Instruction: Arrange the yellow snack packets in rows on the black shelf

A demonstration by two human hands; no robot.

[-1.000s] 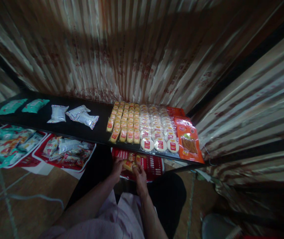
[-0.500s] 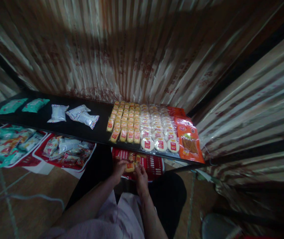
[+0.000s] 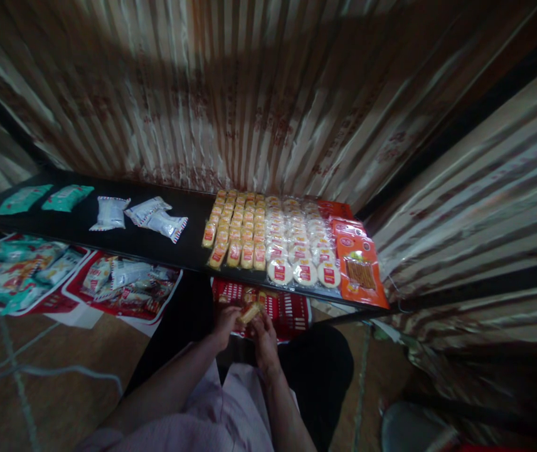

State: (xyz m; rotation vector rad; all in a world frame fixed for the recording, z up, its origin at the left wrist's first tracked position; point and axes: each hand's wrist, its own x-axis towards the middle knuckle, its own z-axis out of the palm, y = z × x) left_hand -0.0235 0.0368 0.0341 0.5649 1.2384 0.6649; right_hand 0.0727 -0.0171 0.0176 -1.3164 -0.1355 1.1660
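A small yellow wrapped snack cake [image 3: 250,312] is held between my two hands, just below the shelf's front edge. My left hand [image 3: 226,324] pinches its left end, and my right hand [image 3: 263,331] grips the right end. Under them sits a red basket [image 3: 292,314] with a few similar yellow packs inside, partly hidden by the shelf. On the black shelf [image 3: 174,254] above, rows of matching yellow snack cakes [image 3: 247,235] stand beside rows of round white wrapped cakes [image 3: 304,272].
Orange snack packets [image 3: 361,270] lie at the shelf's right end. White packets [image 3: 110,214] and green packets [image 3: 68,198] are further left. Two red baskets of mixed packets [image 3: 127,289] stand below on the tiled floor. Corrugated sheeting [image 3: 231,100] rises behind the shelf.
The snack cake has been turned in my fingers, so its orange label faces less toward me and it tilts up at the right. Both hands stay in nearly the same place.
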